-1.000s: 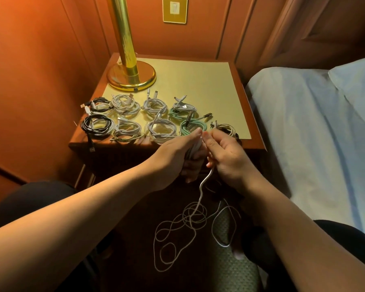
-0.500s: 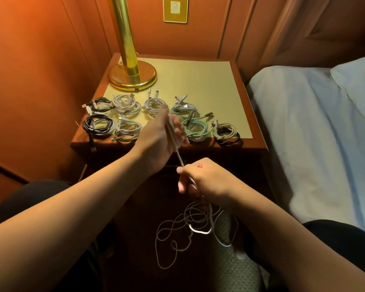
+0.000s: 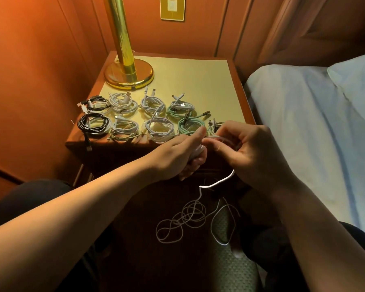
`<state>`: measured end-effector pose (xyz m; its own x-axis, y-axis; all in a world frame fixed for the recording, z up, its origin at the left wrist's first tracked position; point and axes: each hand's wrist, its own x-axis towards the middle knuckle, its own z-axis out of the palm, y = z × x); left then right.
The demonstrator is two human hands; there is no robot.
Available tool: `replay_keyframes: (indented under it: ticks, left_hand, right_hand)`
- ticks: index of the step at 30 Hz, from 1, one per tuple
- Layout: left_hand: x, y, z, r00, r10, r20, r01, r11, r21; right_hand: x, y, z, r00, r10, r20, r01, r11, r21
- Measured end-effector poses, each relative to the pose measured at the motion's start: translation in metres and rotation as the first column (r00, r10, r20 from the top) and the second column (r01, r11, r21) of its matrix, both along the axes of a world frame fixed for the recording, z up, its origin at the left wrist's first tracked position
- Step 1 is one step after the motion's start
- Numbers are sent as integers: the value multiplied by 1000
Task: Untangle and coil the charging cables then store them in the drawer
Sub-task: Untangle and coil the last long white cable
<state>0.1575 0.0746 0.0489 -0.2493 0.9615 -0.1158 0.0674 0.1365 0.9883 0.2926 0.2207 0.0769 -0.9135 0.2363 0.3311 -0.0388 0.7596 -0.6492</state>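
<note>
My left hand (image 3: pixel 179 153) grips a small bundle of white cable loops in front of the nightstand's front edge. Just to its right, my right hand (image 3: pixel 246 150) pinches the same white cable (image 3: pixel 217 183) and holds a strand across to the left hand. The cable's loose end hangs down into a tangle (image 3: pixel 190 220) on the floor. Several coiled cables lie in two rows on the nightstand (image 3: pixel 198 85): a black coil (image 3: pixel 94 124), white coils (image 3: pixel 159 128) and a green coil (image 3: pixel 190 126). No drawer front is plainly visible below the hands.
A brass lamp base (image 3: pixel 129 75) stands at the nightstand's back left. A bed with a pale sheet (image 3: pixel 303 127) runs along the right. Wood-panelled walls close in left and behind, with a switch plate (image 3: pixel 172 7). My knees flank the floor space.
My right hand rose from below back up beside the left hand, bringing another length of white cable. My left hand dropped slightly toward the nightstand's front edge. The floor tangle has shrunk a little.
</note>
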Motion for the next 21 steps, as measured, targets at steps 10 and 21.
replay_keyframes:
  ticks: [10,21]
  left_hand:
    - [0,0,8,743,-197,640,85,976,201]
    - [-16,-5,12,430,235,872,-537,843,38]
  right_hand:
    - [-27,-7,-39,989,1,149,81,834,-545]
    - [-28,-58,-38,869,229,440,177,686,-706]
